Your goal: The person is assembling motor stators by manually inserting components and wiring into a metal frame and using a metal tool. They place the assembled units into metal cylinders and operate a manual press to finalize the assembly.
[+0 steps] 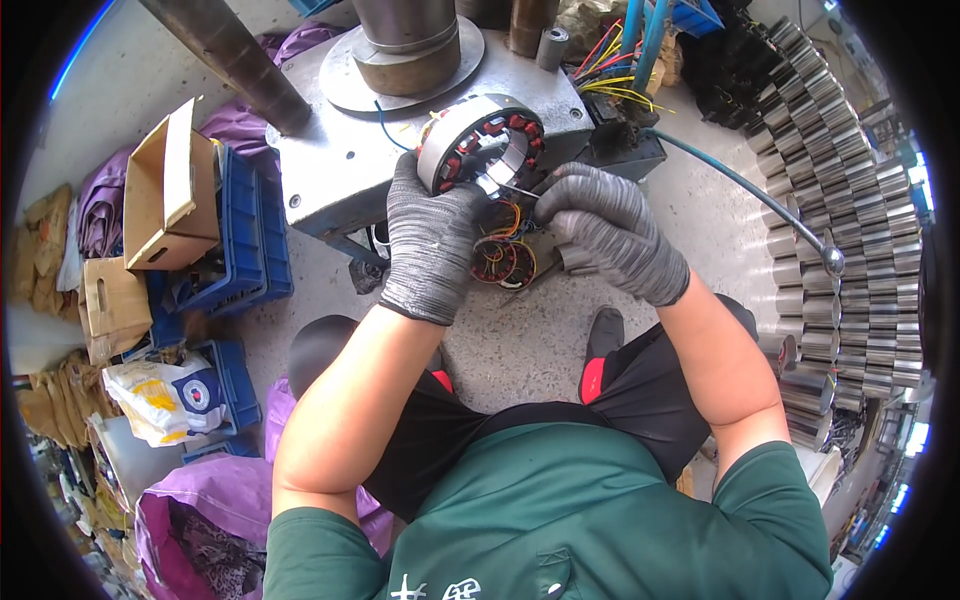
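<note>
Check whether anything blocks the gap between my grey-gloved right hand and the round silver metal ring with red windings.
Nothing visible does; only the thin silver metal rod in your right hand lies between it and the ring. Your grey-gloved left hand holds the ring at its lower left.

Looks steeply down from head height, through the left one of two fisheye cameras worn side by side. Faces forward over the green shirt (600, 510), nearest of all along the lower edge, then past the black trousers (420, 440) to the floor (510, 360) and, beyond, the counter (320, 165) at the top. Catches both forearms (345, 400) from above, with the left hand (432, 245) and the right hand (615, 230) fairly near, just above the middle. Spreads wide enough to reach the blue crate (245, 235) at left and the stacked metal cylinders (850, 230) at right, with edges bending toward the round, black rim. Stands upright and unmirrored.
</note>
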`<state>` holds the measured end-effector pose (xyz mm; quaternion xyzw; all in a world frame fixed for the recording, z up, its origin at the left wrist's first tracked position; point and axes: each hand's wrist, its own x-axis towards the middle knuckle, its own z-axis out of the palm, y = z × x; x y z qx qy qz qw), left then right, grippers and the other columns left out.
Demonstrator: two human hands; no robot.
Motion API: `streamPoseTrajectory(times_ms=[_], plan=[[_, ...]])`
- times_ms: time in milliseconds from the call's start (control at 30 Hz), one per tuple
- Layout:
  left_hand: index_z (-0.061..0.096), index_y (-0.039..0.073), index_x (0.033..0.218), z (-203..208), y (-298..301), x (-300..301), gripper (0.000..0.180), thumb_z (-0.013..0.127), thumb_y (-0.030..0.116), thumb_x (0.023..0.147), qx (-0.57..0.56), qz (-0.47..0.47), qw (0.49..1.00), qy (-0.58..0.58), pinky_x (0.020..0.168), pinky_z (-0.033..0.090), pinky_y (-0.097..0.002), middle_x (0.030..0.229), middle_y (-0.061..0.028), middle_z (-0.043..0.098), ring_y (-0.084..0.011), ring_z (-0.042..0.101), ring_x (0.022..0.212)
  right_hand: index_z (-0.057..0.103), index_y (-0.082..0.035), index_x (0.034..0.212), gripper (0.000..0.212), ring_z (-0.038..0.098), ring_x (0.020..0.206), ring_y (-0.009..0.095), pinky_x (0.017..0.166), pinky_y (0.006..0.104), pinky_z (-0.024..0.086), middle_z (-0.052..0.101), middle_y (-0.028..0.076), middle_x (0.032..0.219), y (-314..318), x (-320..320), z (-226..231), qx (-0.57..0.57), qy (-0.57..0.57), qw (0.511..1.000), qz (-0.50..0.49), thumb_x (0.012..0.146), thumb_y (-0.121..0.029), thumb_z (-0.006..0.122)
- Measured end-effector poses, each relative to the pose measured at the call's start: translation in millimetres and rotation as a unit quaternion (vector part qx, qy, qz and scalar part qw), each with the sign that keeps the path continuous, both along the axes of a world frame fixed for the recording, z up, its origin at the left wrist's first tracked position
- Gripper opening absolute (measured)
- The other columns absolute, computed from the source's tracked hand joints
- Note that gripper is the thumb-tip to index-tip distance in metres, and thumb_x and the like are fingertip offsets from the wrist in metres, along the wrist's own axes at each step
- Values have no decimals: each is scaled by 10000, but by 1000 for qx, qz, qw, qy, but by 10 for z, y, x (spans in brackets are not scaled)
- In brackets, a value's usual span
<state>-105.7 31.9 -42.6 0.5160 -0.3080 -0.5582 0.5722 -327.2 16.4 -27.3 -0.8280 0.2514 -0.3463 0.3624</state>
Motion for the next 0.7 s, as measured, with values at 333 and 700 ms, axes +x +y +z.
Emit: streamPoseTrajectory(times_ms=[333,700], plan=[[639,-22,1169,78,-12,96,327,604,55,853,46,-5,968,248,852,680,-475,1122,-186,732,-318,745,1012,743,6,1162,231,761,949,190,858,339,628,788,131,1032,-78,-203,99,328,-260,908,-16,1007,-116,622],[607,66,1113,85,26,138,266,659,98,853,65,-10,961,268,949,617,-508,1157,-157,693,-348,688,1136,737,-11,1169,190,705,921,145,853,298,589,750,85,1040,29,-99,195,165,-161,961,-150,1030,-102,643]])
